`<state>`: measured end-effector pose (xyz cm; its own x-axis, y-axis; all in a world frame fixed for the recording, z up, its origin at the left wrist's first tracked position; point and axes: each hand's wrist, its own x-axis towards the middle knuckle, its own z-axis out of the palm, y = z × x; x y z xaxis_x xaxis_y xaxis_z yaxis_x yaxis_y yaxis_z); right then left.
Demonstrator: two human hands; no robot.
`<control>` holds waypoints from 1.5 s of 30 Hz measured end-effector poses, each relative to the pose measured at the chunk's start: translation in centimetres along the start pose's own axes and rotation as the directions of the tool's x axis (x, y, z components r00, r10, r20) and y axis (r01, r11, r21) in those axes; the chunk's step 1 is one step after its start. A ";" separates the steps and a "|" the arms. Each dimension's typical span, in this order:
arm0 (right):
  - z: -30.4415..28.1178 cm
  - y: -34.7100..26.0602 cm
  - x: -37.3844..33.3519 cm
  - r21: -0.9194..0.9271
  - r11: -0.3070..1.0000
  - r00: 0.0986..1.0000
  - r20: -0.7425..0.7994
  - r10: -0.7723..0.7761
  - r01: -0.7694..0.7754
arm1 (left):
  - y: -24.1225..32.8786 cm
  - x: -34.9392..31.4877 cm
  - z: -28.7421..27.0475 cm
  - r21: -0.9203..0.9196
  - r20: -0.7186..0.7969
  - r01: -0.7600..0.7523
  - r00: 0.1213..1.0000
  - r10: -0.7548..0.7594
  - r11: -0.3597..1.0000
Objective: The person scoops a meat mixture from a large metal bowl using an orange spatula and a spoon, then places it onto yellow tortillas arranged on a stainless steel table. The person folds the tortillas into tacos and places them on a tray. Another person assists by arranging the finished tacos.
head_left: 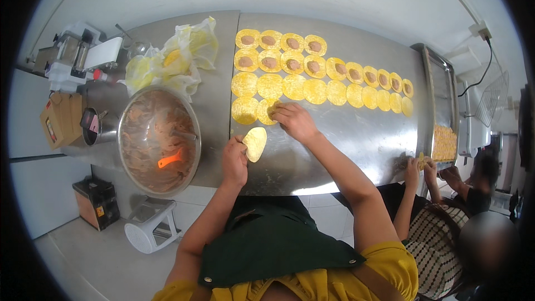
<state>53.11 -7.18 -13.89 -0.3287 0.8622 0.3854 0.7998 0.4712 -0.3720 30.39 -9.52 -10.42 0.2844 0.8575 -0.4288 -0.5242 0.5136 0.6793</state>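
Note:
My left hand (234, 159) pinches a pale yellow round dough wrapper (255, 145) above the near edge of the steel table; whether it is one or a thin stack, I cannot tell. The fingers of my right hand (296, 120) are closed on the edge of another yellow wrapper (265, 112) in the nearest row. Beyond it lie rows of flat wrappers: bare ones (270, 86) nearer me, and farther ones topped with brown filling (270, 61). To the left, a large steel bowl (198, 144) holds brown paste (147, 122) and a tool with an orange handle (170, 159).
Crumpled yellow-stained plastic sheeting (192, 44) lies behind the bowl. A small machine (75, 53) and a cardboard box (60, 121) stand far left. At right, a metal tray (428, 78) holds yellow pieces, and co-workers' hands (415, 171) handle a wrapper. A white stool (146, 226) stands below.

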 end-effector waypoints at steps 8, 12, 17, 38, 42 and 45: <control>-1.8 -3.9 -0.4 0.771 0.379 0.806 0.276 0.524 -0.511 | -1.2 1.6 1.5 -0.085 0.054 0.044 0.998 -0.040 0.995; -6.1 -4.5 -0.2 0.709 0.366 0.735 0.315 0.601 -0.603 | -1.6 2.8 3.6 0.402 0.082 -0.114 0.993 0.088 0.908; -4.5 -0.9 -2.5 0.126 0.950 0.934 -0.186 0.305 -0.286 | -3.2 5.8 2.2 0.763 0.644 -0.610 0.686 0.338 -0.215; -4.6 0.0 -3.1 0.017 0.980 0.979 -0.038 0.198 -0.198 | -3.3 5.8 1.7 0.751 0.656 -0.615 0.654 0.377 -0.241; -4.7 -2.1 1.2 0.157 0.967 0.967 -0.125 0.220 -0.200 | 0.0 1.7 2.9 0.700 0.658 -0.714 0.632 0.408 -0.022; -3.4 -3.4 7.6 0.212 0.965 0.957 -0.214 0.198 -0.152 | 5.8 -3.6 3.5 0.627 0.698 -0.779 0.575 0.426 0.024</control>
<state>49.60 -2.85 -6.83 -0.0489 0.8782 0.4758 0.7154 0.3633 -0.5969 29.13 -9.57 -2.86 0.5004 0.7341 0.4590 0.2688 -0.6357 0.7236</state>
